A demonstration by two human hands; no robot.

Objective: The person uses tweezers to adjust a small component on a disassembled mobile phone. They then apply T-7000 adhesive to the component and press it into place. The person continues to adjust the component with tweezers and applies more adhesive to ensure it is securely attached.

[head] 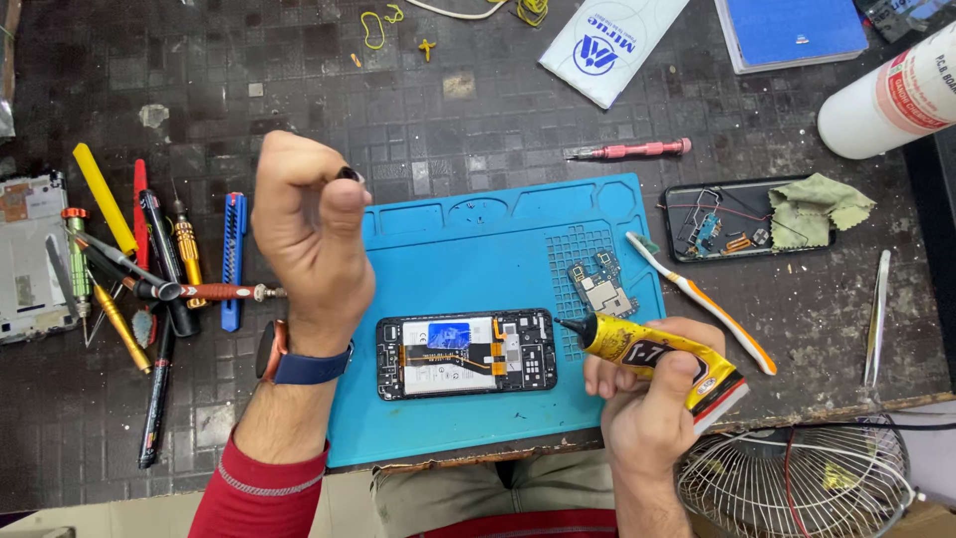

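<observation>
Right hand (647, 403) grips glue tube (652, 354); left hand (309, 239) raised, fisted.

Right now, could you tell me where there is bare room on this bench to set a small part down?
Free: the blue mat strip below the opened phone, and the dark bench above the left hand. Crowded: the tool pile at far left, and the right side around the glue tube, toothbrush and second phone shell.

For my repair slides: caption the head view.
Right hand aims a yellow glue tube at an opened phone on a blue mat.
</observation>
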